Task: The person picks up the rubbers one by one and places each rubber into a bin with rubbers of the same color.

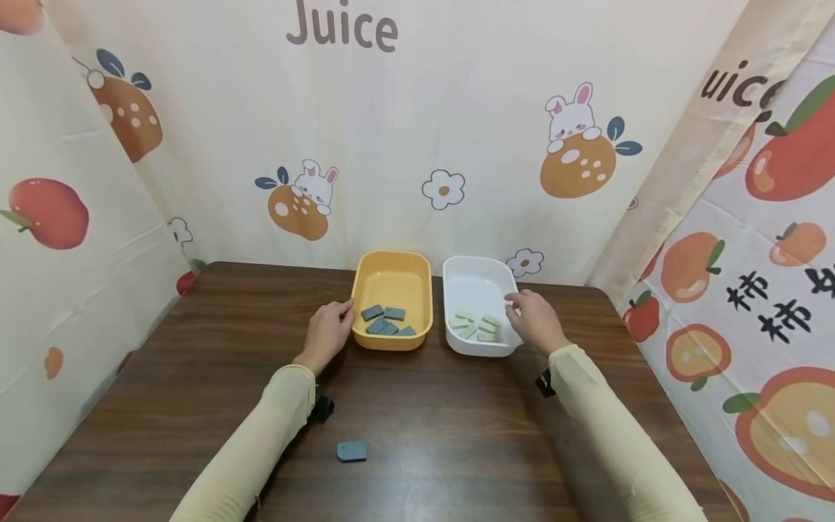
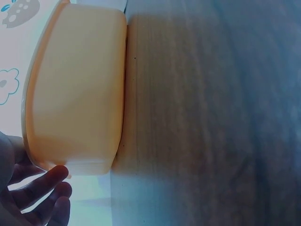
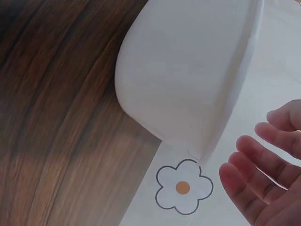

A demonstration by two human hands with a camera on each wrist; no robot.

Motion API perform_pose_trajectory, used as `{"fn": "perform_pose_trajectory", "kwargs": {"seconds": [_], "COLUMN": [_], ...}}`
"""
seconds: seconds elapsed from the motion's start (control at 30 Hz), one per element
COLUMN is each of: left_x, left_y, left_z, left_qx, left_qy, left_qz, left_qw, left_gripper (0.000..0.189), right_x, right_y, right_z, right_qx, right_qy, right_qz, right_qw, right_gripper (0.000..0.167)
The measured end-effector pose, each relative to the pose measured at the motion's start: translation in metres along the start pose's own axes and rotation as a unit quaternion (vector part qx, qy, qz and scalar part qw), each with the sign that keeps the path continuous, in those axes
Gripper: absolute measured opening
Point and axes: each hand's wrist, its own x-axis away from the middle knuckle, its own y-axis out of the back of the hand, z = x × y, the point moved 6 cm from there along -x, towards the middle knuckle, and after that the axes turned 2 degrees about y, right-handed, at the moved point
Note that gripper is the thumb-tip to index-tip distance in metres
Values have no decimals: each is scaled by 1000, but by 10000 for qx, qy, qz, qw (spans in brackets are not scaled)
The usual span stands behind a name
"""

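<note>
At the left side of a yellow plastic tub [image 1: 392, 264], my left hand [image 1: 328, 330] pinches the rim; in the left wrist view its fingers [image 2: 59, 174] meet the tub's outer corner and the thumb goes behind the rim. Several flat blue-grey pieces [image 1: 394, 313] lie inside that tub, toward the near end. My right hand [image 1: 536, 319] hovers at the right rim of a white tub [image 1: 479, 272], fingers loosely bent. The right wrist view shows its fingertips apart from the tub wall, holding nothing. Several pale yellow-green pieces [image 1: 487, 326] lie in the white tub.
A single blue-grey piece [image 1: 352, 451] lies on the brown wooden table [image 1: 443, 420], nearer to me than the tubs. The tubs stand side by side at the table's back edge, with a narrow gap between them. A printed curtain [image 1: 417, 130] hangs right behind.
</note>
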Motion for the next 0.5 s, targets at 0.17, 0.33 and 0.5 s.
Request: {"fn": "perform_pose_trajectory", "kwargs": {"seconds": [0.17,0.33,0.5], "left_x": [-1,-1,-1], "left_y": [1,1,1], "left_z": [-1,-1,-1], "left_qx": [-11,-33,-2], "left_qy": [17,-17,-38], "left_qz": [20,20,18], "left_qw": [10000,10000,10000], "left_gripper": [34,35,34], "right_x": [4,11,20], "right_y": [5,8,4], "right_z": [-5,-12,-22], "right_qx": [-43,-252,-434], "right_qy": [-31,-265,-597], "right_qz": [-202,-252,-99], "right_qw": [9998,9990,9972], "right_gripper": [34,34,37]}}
